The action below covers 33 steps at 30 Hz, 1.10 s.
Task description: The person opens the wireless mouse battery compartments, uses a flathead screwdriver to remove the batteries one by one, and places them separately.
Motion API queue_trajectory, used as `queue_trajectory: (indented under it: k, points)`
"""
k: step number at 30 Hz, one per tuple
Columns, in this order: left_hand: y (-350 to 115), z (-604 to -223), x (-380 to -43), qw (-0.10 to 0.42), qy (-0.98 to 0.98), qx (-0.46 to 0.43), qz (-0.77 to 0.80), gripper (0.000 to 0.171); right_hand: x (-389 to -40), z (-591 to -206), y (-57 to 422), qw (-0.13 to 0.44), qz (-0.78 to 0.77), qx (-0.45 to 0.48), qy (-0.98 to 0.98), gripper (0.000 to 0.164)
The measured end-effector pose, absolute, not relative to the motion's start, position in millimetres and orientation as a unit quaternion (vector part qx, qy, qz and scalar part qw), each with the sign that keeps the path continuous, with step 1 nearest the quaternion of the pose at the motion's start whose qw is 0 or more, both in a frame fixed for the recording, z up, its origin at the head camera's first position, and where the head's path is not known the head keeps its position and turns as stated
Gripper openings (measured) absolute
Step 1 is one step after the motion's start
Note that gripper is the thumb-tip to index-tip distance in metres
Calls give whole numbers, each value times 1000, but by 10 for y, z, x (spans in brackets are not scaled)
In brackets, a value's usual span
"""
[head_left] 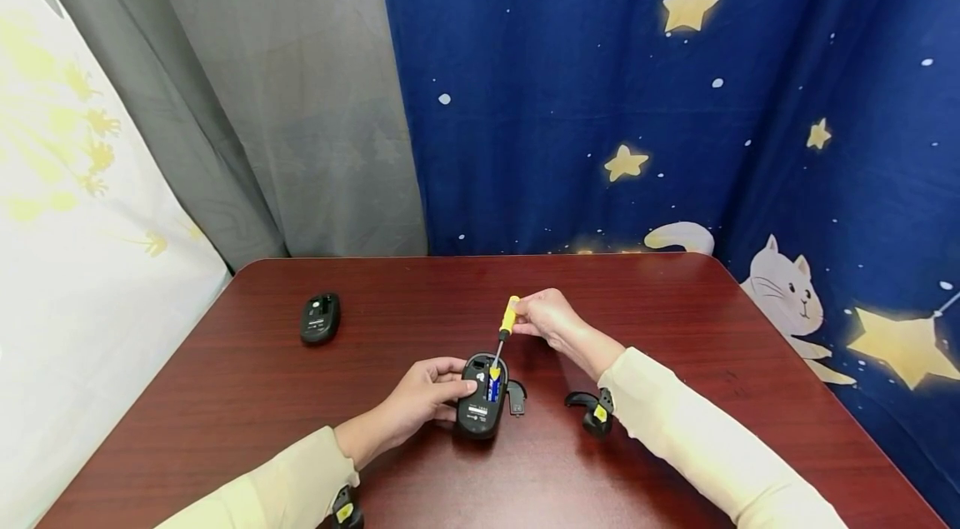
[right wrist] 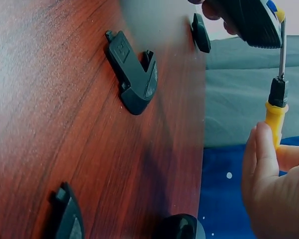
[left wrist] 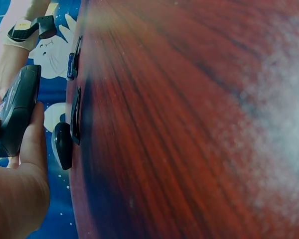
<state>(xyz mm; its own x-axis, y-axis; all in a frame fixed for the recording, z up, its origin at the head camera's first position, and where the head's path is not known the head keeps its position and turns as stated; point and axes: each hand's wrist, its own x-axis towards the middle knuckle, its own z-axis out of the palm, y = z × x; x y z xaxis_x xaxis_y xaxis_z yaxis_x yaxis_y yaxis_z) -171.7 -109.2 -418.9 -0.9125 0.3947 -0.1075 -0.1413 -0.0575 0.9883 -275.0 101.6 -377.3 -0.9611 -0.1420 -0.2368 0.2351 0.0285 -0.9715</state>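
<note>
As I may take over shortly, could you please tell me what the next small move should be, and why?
I would probably lever the battery gently upward with the screwdriver: its tip appears to meet the battery's yellow end, the cover is off, and the left hand grips the mouse.

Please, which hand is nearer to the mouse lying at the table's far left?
Left: the left hand is right of that mouse and nearer the camera; the right hand, gripping the screwdriver, is farther right.

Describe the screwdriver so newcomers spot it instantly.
Over the reddish table, the left hand holds an upturned black mouse. The right hand grips the screwdriver, whose metal shaft reaches the mouse's battery. Only it has a yellow handle.
</note>
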Motion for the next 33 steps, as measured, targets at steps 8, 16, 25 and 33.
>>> queue_trajectory:
  k: [8,16,25,33]
  points:
    - [-1104,-4212,-1739,179,663,87,721,42,-2743,-3761,979,143,-706,40,693,27]
    - [-1115,-4209,-1740,180,659,94,725,42,-2735,-3712,1006,145,-728,38,669,28]
    - [-1126,-4189,-1738,179,654,90,729,42,-2715,-3598,1050,142,-739,39,658,32]
    - [-1129,-4174,-1739,179,654,83,730,43,-2703,-3542,1084,132,-751,21,646,31]
